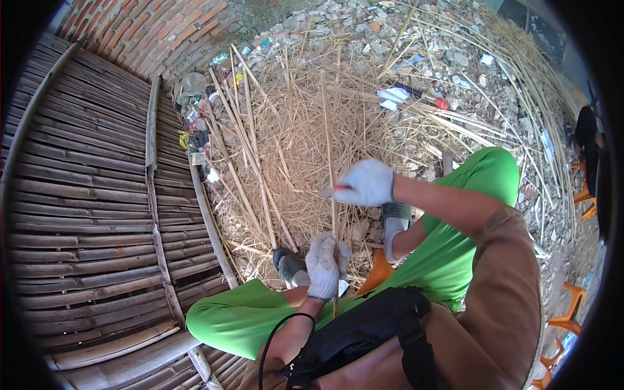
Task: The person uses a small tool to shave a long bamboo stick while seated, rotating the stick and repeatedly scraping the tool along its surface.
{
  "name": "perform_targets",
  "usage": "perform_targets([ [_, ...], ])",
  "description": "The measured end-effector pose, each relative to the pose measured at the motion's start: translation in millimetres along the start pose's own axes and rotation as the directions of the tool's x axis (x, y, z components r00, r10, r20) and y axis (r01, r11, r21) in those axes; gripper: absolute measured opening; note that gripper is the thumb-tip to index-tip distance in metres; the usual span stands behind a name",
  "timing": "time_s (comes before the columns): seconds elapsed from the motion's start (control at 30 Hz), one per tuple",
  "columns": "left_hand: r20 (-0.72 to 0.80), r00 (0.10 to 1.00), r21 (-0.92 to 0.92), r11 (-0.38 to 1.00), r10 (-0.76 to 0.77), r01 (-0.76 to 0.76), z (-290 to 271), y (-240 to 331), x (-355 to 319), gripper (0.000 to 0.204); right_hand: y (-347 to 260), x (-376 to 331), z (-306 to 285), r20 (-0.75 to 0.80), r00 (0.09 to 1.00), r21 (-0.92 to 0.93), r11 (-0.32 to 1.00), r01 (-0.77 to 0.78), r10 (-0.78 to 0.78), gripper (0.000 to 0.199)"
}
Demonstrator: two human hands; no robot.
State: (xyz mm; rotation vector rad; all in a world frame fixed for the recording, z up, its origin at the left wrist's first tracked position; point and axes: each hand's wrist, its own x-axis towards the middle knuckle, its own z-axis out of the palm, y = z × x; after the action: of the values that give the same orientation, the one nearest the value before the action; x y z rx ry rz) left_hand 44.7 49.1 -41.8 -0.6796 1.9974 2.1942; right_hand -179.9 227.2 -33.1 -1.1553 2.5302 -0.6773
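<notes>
The left hand (323, 265) (gloved) grips a thin bamboo strip (329, 162) upright. The right hand (366, 182) pinches a small red-handled blade (333, 190) against it.

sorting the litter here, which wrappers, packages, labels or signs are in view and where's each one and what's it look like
No signs or screens; only litter, print too small to tell.
White crumpled paper or wrapper: upper middle, on the straw pile.
Small red scrap: just right of it, among the sticks.
Yellow wrapper: left of the straw, beside the bamboo wall.
White scrap: below the yellow one, at the wall's edge.
</notes>
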Motion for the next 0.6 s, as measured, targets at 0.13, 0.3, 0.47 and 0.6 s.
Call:
perform_targets([
  [0.13,-0.029,0.999,0.112,0.993,0.041,-0.038,1.1,-2.2,4.8,0.027,-3.1,2.9,7.9,0.068,0.998,-0.059,0.998,0.018,-0.014,0.067],
  [0.3,-0.021,0.999,0.074,0.997,0.036,-0.034,-3.4,-4.2,5.7,0.025,5.8,15.6,15.6,0.026,0.998,-0.092,0.994,0.052,-0.05,0.073],
  [0.47,0.044,0.997,0.126,0.989,0.069,-0.074,2.8,-3.6,-8.4,0.027,46.2,22.0,-21.5,-0.11,0.971,-0.041,0.975,-0.216,0.211,0.078],
  [0.6,0.023,0.984,0.158,0.972,0.174,-0.176,-7.6,-14.5,-6.7,0.023,15.6,12.9,-15.7,-0.075,0.995,-0.045,0.997,-0.065,0.062,0.074],
])
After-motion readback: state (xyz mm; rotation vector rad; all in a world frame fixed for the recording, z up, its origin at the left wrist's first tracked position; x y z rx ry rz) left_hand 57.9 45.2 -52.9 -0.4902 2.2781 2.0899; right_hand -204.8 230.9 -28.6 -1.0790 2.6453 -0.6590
